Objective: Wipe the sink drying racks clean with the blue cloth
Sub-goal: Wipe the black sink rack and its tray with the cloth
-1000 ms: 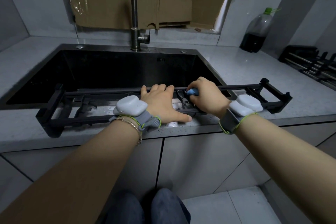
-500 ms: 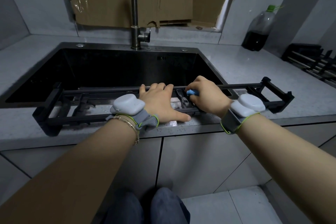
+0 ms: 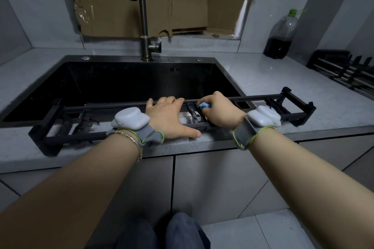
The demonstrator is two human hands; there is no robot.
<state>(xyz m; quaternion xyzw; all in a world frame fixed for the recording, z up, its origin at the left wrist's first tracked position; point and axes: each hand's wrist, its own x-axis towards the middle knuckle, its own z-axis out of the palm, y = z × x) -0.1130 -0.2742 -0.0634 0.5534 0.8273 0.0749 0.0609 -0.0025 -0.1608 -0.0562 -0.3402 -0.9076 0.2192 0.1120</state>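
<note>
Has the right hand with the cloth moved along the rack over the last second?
No. The right hand, pinching the blue cloth, stays just right of the middle crosspiece of the drying rack, as before; only the camera shifted.

The pale speckled table [image 3: 273, 79] has a black sink [image 3: 121, 83] sunk in its middle. A long black drying rack [image 3: 48, 141] lies along the front edge, over the sink's near rim. A bottle [image 3: 280, 34] of dark liquid stands at the far right corner, and a second rack [image 3: 344, 68] lies by the right edge.

The left hand [image 3: 170, 117] lies flat with straight fingers; the right hand [image 3: 220, 110] beside it is curled in a pinching grip.
</note>
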